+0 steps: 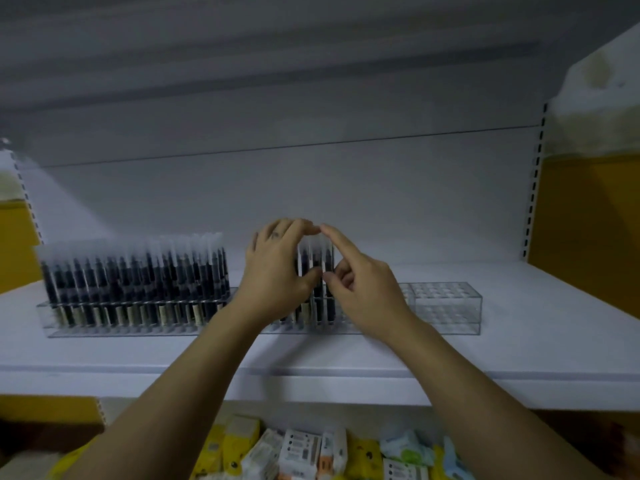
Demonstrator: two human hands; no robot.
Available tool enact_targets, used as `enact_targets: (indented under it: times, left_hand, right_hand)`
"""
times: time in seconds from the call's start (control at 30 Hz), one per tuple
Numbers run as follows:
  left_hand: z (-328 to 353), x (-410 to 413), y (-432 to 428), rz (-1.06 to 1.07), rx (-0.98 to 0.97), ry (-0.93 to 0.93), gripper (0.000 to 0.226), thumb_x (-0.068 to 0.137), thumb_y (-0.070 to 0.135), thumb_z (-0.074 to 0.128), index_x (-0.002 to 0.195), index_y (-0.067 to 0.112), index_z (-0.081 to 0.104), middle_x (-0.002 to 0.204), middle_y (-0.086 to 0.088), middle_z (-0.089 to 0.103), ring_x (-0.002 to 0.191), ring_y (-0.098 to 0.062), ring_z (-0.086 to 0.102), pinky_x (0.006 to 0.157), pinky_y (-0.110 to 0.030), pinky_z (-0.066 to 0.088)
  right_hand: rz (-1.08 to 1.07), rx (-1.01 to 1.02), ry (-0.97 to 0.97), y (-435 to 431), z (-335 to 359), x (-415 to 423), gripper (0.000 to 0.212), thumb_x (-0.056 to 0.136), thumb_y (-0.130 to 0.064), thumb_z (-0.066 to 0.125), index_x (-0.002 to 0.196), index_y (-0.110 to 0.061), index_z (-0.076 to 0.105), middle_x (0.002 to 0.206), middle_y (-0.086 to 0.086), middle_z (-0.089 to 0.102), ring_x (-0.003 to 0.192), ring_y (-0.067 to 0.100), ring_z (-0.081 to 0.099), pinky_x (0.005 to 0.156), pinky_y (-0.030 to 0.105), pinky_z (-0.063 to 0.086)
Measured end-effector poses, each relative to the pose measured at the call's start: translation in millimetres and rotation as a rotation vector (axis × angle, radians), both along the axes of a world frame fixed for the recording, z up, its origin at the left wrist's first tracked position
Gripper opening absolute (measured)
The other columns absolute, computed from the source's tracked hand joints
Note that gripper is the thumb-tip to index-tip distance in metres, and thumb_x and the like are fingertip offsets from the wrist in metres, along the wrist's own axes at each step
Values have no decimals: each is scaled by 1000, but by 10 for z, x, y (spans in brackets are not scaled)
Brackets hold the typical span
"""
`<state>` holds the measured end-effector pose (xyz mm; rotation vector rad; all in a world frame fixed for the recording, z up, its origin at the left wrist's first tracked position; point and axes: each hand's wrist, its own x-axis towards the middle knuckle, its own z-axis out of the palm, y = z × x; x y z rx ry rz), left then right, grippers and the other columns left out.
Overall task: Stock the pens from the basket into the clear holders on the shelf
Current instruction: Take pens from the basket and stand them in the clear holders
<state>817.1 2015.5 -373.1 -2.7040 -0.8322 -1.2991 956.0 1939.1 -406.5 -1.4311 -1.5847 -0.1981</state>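
A long clear holder (446, 308) lies along the white shelf (311, 355). Its left part is packed with several upright dark pens with frosted caps (138, 275); its right end shows bare holes. A small bunch of the same pens (317, 271) stands in the holder's middle. My left hand (277, 271) curls around this bunch from the left, thumb at the front. My right hand (360, 289) is at its right side, index finger stretched up to the cap tops, the other fingers curled near the barrels. The basket is out of view.
Below the shelf's front edge lies a pile of small packaged goods (311, 452) in yellow, white and blue. Slotted uprights (533, 188) and yellow side panels (585, 237) bound the shelf bay. A white back wall rises behind the holder.
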Motion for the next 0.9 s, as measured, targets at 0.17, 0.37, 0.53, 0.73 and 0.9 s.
enact_targets:
  times: [0.17, 0.37, 0.53, 0.73, 0.9]
  left_hand:
    - [11, -117, -115, 106, 68, 126, 70, 83, 31, 68, 144, 36, 33, 153, 8, 30, 145, -21, 15, 117, -59, 7]
    - [-111, -456, -330, 93, 83, 82, 72, 85, 33, 67, 146, 33, 30, 152, 5, 32, 145, -20, 16, 119, -54, 5]
    - [-372, -797, -561, 56, 95, 40, 61, 86, 34, 67, 141, 29, 41, 146, 4, 42, 142, -20, 26, 119, -52, 12]
    - [-1280, -1356, -886, 63, 32, -9, 46, 86, 43, 52, 126, 21, 57, 123, 2, 60, 120, -17, 46, 105, -40, 35]
    - [-2108, -1732, -1058, 168, -182, 152, 53, 85, 52, 49, 129, 23, 55, 121, 2, 62, 108, -24, 58, 90, -41, 48]
  right_hand:
    - [-27, -99, 4, -127, 95, -57, 82, 92, -22, 62, 147, -53, 10, 97, -3, 58, 82, 14, 58, 79, 36, 55]
    - [-194, -145, -117, -416, 172, -247, 88, 87, -34, 67, 152, -34, 8, 143, -1, 36, 130, 18, 36, 107, 38, 38]
    - [-108, -152, -153, -713, -16, -618, 73, 88, -36, 66, 149, -31, 26, 140, -6, 39, 127, 13, 40, 105, 33, 39]
    - [52, -244, -161, -955, -847, -1113, 45, 89, -37, 63, 132, -31, 50, 116, -13, 52, 103, 1, 50, 90, 27, 47]
    - [84, -490, -186, -910, -1694, -1344, 51, 89, -43, 62, 136, -30, 47, 130, -8, 49, 120, 13, 48, 96, 30, 43]
